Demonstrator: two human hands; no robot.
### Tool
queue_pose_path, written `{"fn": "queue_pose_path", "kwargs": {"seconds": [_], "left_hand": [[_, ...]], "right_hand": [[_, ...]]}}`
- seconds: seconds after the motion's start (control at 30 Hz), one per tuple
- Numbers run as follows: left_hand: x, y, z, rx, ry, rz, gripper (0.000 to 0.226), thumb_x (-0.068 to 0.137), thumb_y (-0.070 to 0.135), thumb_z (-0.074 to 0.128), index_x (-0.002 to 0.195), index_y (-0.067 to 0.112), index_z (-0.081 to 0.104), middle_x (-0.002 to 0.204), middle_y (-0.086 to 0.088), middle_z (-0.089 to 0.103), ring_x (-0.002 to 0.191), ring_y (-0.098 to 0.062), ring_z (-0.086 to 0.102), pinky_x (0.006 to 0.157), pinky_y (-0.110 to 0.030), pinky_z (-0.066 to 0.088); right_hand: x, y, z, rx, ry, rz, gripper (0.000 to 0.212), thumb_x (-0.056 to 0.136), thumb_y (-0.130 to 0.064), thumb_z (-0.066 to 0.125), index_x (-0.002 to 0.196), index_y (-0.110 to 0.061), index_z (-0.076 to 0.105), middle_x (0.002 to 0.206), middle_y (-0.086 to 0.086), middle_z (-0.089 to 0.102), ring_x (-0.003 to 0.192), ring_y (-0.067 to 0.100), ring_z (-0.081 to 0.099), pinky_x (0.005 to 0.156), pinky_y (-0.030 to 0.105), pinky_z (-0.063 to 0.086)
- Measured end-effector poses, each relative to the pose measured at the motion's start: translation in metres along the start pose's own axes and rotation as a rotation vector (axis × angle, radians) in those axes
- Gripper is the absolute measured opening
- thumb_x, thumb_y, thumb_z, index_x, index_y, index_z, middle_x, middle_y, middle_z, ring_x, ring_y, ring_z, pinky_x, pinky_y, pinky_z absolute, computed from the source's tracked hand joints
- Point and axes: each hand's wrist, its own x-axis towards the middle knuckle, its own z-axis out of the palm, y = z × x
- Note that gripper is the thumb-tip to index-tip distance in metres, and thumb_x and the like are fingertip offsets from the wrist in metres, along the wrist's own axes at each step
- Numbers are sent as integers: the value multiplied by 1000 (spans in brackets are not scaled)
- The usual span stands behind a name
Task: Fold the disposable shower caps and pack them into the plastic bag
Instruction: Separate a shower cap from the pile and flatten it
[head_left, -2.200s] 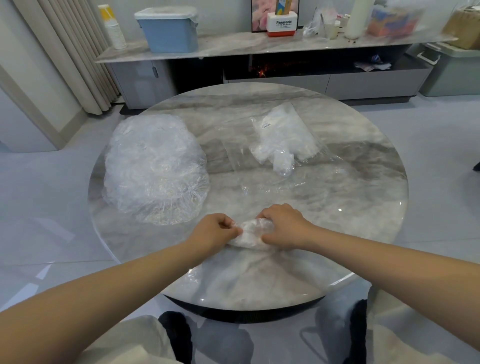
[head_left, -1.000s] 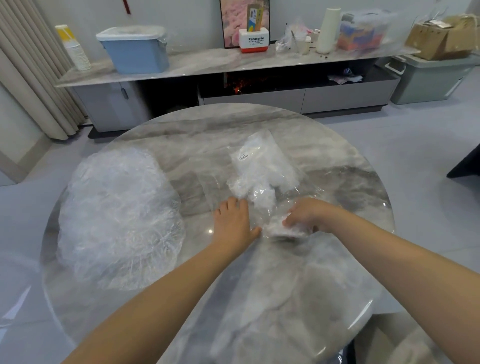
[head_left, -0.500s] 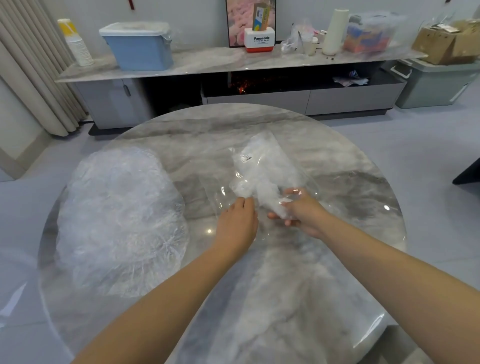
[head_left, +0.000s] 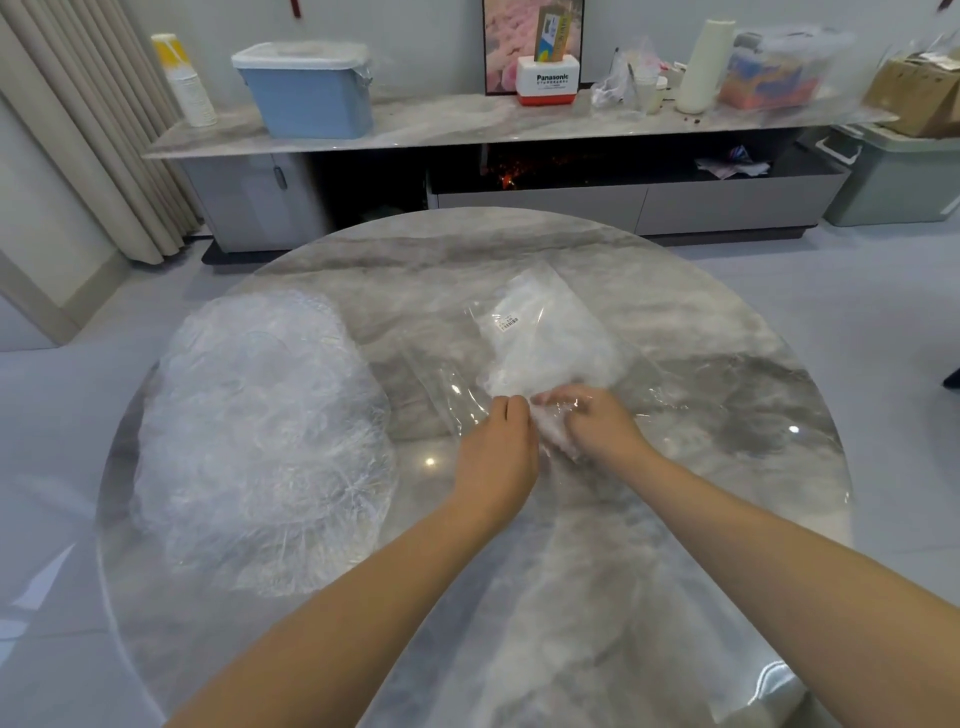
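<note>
Right hand (head_left: 597, 423) curled around a folded shower cap (head_left: 558, 434), fingers already under the clear film at the mouth of the plastic bag (head_left: 540, 343). Left hand (head_left: 501, 447) beside it, fingertips pinching the bag's near edge, apparently to hold the mouth open for entry. Bag flat on the round marble worktop (head_left: 727, 364), slanting away from the hands, white folded caps visible inside, label near the far end. Stack of unfolded caps (head_left: 260, 436) heaped on the worktop's left side, well apart from the bag. Judged: insertion step in hand; much of the stack left to fold.
</note>
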Motion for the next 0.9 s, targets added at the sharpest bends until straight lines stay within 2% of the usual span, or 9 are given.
{"fn": "queue_pose_path", "kwargs": {"seconds": [0.07,0.2,0.27,0.37,0.5,0.57,0.7,0.83,0.9], "left_hand": [[0,-1,2,-32,17,13,17,98,13,40,99,0,51,98,-17,54,68,-40,56,55,-35,27],[0,1,0,-44,32,13,12,96,10,44,96,1,52,94,-16,54,62,-39,55,52,-34,27],[0,1,-1,-25,43,27,8,90,8,50,84,3,51,80,-14,55,47,-33,50,43,-26,16],[-1,-2,2,28,79,73,12,80,10,59,74,7,49,68,-7,52,34,-23,41,42,-17,1],[-6,-2,3,121,59,116,27,71,7,78,71,9,51,66,-4,53,34,-20,41,42,-18,16],[-7,-1,2,162,38,119,33,62,8,84,70,11,52,65,-3,53,34,-20,43,44,-19,17],[-6,-1,6,192,36,130,39,48,6,88,68,12,54,65,-2,54,36,-20,44,46,-19,18],[-5,-8,14,167,20,135,30,58,10,83,69,11,55,69,-4,55,40,-23,47,45,-21,33],[-7,-13,19,154,-3,141,12,73,18,66,73,11,56,73,-5,56,45,-25,51,49,-25,44]], "right_hand": [[-1,3,2,-38,-53,9,50,79,13,34,84,-20,71,101,11,71,93,25,64,61,18,46],[7,11,-8,-147,55,-91,48,79,13,37,96,-13,74,117,4,67,114,15,57,87,11,39],[16,18,-13,-226,134,-158,51,78,17,36,106,-9,71,124,5,62,118,20,54,90,8,34],[31,29,-12,-295,242,-262,59,78,18,37,120,-12,64,131,7,57,119,29,48,99,20,32],[46,36,-2,-419,257,-195,56,88,3,46,139,-22,47,140,8,40,119,31,38,105,31,28],[52,40,1,-588,245,-152,57,90,-9,51,143,-27,40,141,6,36,118,30,38,104,34,30],[58,37,6,-687,280,-4,55,92,-33,53,144,-33,36,143,1,32,122,28,35,104,39,31],[53,37,14,-767,290,38,59,95,-40,44,149,-32,22,150,1,25,126,28,33,106,38,25],[46,38,17,-769,252,46,60,98,-42,38,151,-31,12,156,1,15,133,29,28,109,39,20]]}}
